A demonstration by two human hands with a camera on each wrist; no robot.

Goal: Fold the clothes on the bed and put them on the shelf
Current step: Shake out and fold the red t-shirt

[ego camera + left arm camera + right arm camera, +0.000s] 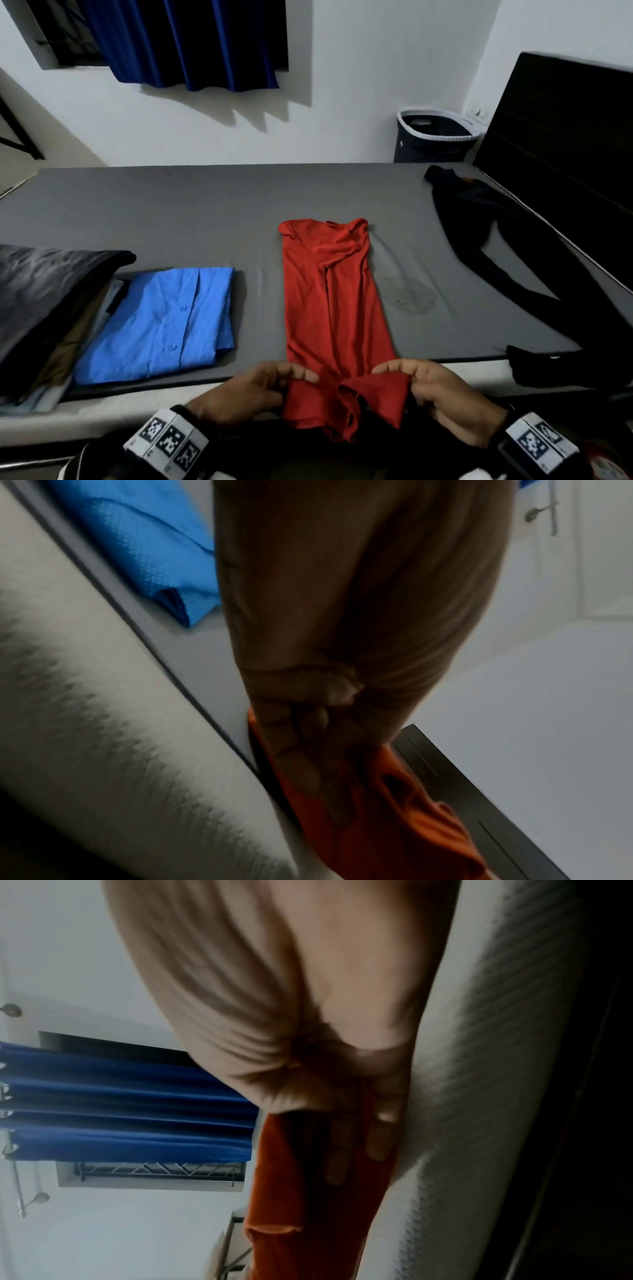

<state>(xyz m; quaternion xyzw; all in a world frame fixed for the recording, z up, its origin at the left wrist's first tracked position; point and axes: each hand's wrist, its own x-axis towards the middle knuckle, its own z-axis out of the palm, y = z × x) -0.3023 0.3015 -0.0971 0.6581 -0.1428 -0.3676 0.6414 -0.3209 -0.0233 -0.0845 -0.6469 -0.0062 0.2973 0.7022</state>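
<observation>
At the near edge of the grey mattress (pixel 205 212), left hand (pixel 253 390) and right hand (pixel 442 394) each pinch a bottom corner of the long red folded t-shirt (pixel 332 294), hem hanging off the edge.

I count one red garment (pixel 329 294), one folded blue shirt (pixel 161 322), one stack of folded clothes (pixel 51 325), one pair of dark trousers (pixel 479 233), one laundry basket (pixel 435 137), two hands.

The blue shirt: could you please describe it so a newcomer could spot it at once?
On the grey bed, look along the near edge, left of the red shirt. The blue shirt lies folded beside a clothes stack; it alone is bright blue with buttons.
</observation>
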